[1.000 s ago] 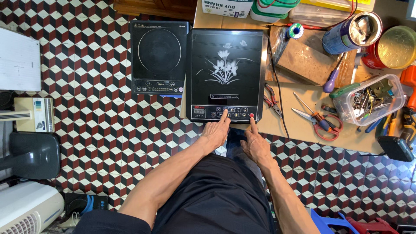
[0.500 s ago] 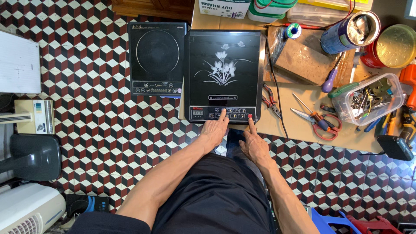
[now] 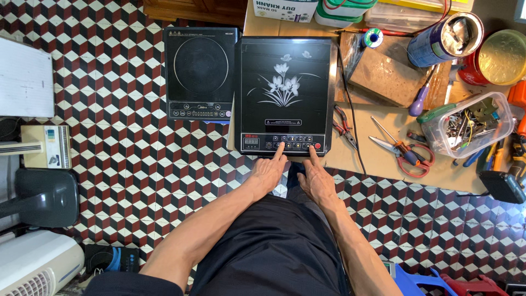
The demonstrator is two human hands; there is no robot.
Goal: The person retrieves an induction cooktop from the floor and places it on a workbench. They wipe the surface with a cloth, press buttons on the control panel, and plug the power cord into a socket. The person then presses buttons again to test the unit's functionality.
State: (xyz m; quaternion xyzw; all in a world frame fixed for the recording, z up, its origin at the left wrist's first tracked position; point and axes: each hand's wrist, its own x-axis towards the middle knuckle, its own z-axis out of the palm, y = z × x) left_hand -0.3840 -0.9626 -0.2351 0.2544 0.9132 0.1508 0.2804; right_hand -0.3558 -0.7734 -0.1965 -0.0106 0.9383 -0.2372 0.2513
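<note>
The induction cooker with the flower pattern lies flat at 12 o'clock, control strip nearest the person for reach; left hand holds nothing, index finger extended onto a centre button; right hand, likewise empty, points at the red button; scissors lie at 3 o'clock.

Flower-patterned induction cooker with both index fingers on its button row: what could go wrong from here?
1. The cooker lies at the board's front-left corner, so pressing with the left hand and right hand might nudge it over the edge.
2. The buttons sit close together; a fingertip could hit a neighbouring one.
3. A black cord runs beside the pliers and scissors and could snag.
</note>
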